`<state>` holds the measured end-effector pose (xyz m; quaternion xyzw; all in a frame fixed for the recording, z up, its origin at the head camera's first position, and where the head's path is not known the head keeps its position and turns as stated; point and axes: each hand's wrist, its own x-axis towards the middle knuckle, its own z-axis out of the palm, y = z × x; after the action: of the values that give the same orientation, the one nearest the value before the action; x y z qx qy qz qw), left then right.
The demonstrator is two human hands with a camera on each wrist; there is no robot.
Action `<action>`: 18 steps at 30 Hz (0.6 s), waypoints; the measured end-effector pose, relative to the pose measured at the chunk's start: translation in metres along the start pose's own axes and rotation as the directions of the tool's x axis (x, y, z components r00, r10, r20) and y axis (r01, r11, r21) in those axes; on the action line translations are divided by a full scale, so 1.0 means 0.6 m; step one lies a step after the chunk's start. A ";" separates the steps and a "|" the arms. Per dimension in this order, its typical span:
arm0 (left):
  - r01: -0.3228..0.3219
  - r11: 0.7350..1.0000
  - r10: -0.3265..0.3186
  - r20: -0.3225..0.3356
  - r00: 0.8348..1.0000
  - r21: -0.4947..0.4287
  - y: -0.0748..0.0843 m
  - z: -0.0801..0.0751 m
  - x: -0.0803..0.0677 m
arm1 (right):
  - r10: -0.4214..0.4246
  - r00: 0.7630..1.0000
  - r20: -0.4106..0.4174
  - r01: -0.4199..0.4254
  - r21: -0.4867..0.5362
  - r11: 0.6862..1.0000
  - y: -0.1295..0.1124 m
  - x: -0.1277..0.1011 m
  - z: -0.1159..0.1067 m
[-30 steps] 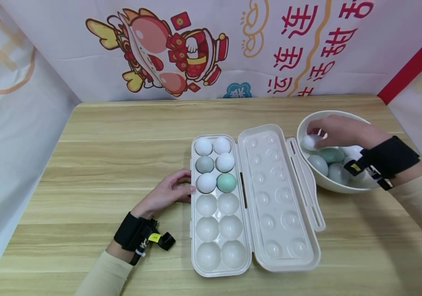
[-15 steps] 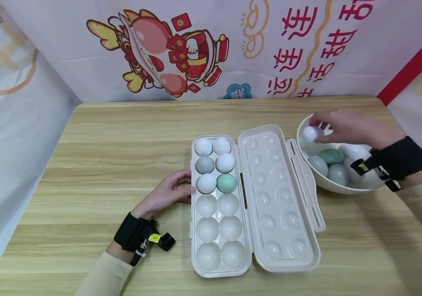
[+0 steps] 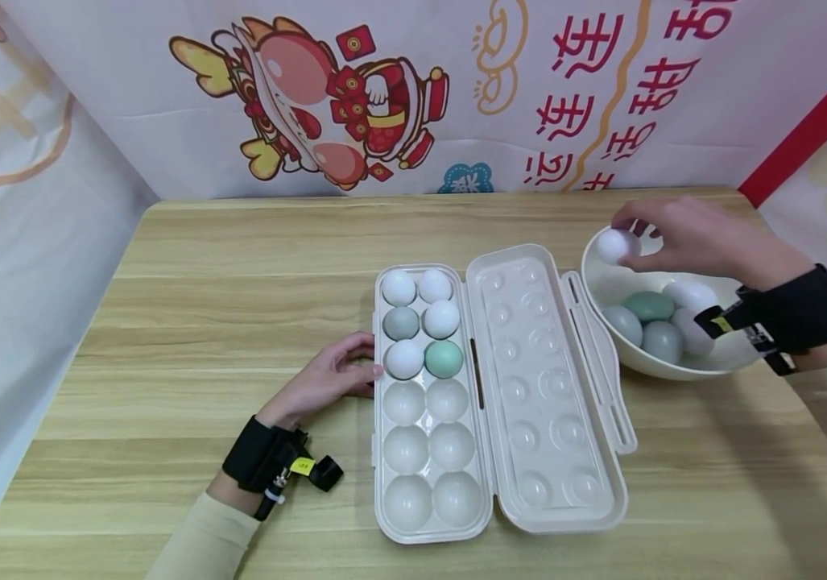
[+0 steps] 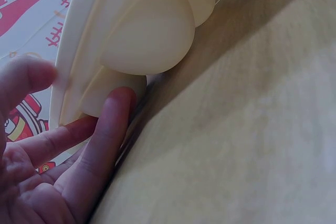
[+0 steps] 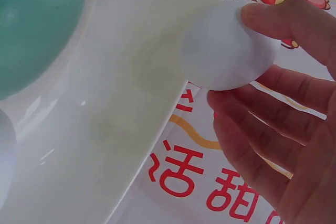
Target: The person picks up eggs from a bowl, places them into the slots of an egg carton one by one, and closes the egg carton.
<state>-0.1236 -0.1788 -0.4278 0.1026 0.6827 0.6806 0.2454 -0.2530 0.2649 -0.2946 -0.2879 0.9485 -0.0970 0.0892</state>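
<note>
My right hand (image 3: 681, 235) pinches a white egg (image 3: 616, 245) (image 5: 226, 48) in its fingertips, lifted above the left rim of the white bowl (image 3: 597, 274). Several white and green eggs (image 3: 648, 306) still lie in that bowl. An open cream egg carton (image 3: 413, 499) sits mid-table with white and green eggs (image 3: 420, 322) in its far cups and bare near cups. Its lid (image 3: 551, 387) lies flat to the right. My left hand (image 3: 329, 374) rests on the table with straight fingers (image 4: 107, 129) touching the carton's left wall (image 4: 113, 51).
The wooden table (image 3: 203, 322) has bare room on the left and along the front. A printed backdrop (image 3: 384, 97) closes off the far edge and cloth walls stand at both sides. The bowl stands close to the table's right edge.
My right hand has lifted the white egg up out of the bowl and slightly back, to just above the rim. The left hand and carton have stayed put.
</note>
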 end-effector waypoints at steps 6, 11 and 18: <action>-0.003 1.000 0.003 -0.002 1.000 -0.004 -0.001 0.000 0.000 | -0.071 0.994 -0.088 0.069 -0.025 0.997 -0.007 -0.003 -0.003; -0.004 1.000 0.004 0.001 1.000 -0.006 -0.001 0.000 0.000 | -0.111 0.987 -0.116 0.107 -0.035 0.994 -0.009 -0.003 -0.003; 0.002 1.000 -0.002 -0.003 1.000 -0.009 0.000 0.002 0.000 | -0.115 0.983 -0.142 0.110 -0.041 0.993 -0.014 -0.004 -0.006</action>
<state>-0.1228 -0.1779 -0.4276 0.0999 0.6800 0.6835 0.2457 -0.2476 0.2596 -0.2886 -0.3347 0.9362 -0.1068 0.0102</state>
